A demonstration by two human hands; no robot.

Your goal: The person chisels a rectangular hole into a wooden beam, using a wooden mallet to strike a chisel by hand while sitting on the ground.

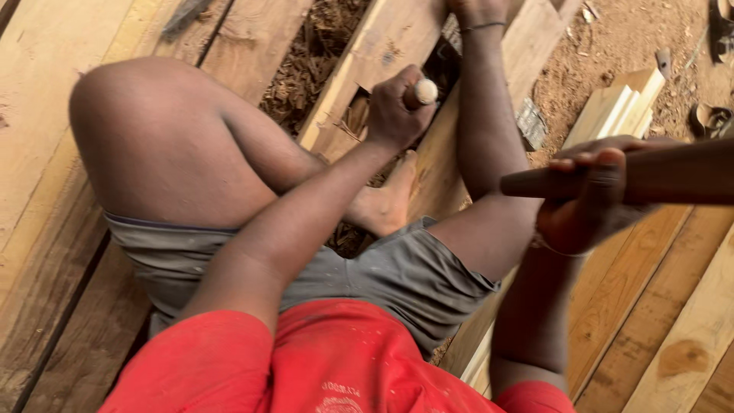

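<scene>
- A pale, round-ended tool handle, probably a chisel's, is gripped in the left hand; the fingers are wrapped fully round it and pressed together, so that only the rounded butt is seen above the fist.
- The handle is held over a light plank that runs diagonally toward the upper edge of the timber floor; the tool's lower end is hidden by the hand, and its contact with the wood cannot be told.
- A dark wooden mallet is clasped in the right hand, fingers curled over the shaft and thumb beneath it; the mallet is held raised, roughly level, near the right edge of the planking, well apart from the handle.
- The person is seen seated on the planks, in grey shorts and a red shirt, with one knee raised at the left and a bare foot resting beside the worked plank.
- A gap filled with bark and shavings is seen between the boards near the upper edge.
- A small stack of short pale offcuts lies on the sandy ground at the upper right corner.
</scene>
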